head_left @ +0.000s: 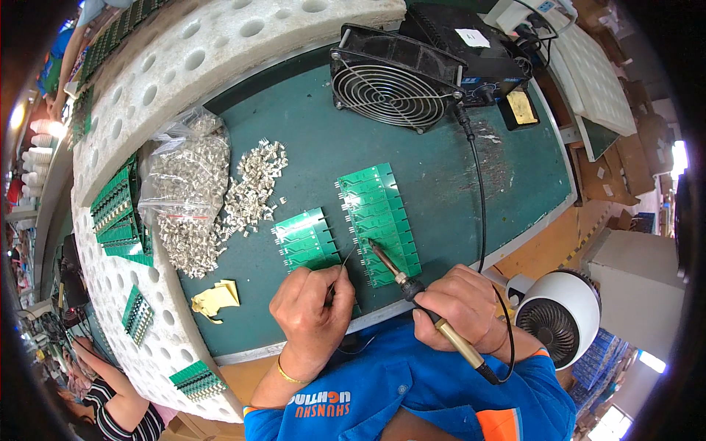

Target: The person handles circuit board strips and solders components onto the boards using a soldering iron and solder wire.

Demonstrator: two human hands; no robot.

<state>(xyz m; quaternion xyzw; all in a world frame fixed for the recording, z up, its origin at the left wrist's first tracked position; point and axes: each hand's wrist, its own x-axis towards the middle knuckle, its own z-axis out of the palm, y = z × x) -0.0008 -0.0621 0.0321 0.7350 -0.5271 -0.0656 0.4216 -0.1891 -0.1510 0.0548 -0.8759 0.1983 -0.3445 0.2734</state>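
My right hand (465,309) is wrapped round a soldering iron (408,283) with a brass-coloured handle end. Its tip reaches the left edge of a green circuit board panel (381,213), near the middle; whether it touches cannot be made out. My left hand (312,303) pinches a thin solder wire (348,256), whose end points up toward the iron's tip. A second, shorter green panel (305,239) lies just beyond my left hand, which covers its near part. Small metal pins stick out along the left edges of both panels.
A bag of small metal parts (184,165) and a loose pile (257,173) lie left. Beyond stand a black fan (397,77) and a soldering station (482,62), its cord running to the iron. Perforated white foam (165,294) holds more boards (118,213). Yellow paper (217,298) lies near it.
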